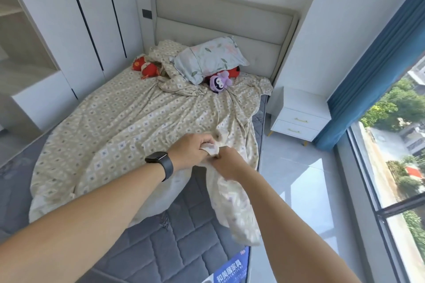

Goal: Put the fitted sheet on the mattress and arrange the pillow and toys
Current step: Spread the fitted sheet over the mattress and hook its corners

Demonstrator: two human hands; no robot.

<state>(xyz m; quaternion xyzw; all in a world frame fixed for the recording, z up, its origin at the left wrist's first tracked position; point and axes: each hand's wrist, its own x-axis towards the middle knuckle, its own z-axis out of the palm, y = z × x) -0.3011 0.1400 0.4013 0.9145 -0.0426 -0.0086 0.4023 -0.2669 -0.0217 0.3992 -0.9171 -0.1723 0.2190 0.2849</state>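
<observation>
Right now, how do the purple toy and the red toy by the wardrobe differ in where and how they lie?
The purple toy lies toward the window side of the bed, tucked against the pillow; the red toy lies on the wardrobe side, apart from the pillow. The purple toy shows a pale face with dark eyes; the red toy is nearly all red with small light markings. Both rest on the patterned sheet near the headboard.

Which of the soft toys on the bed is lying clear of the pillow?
The red toy at the bed's far left corner, by the wardrobe. The purple toy and the other red one are both tucked against the pillow.
</observation>
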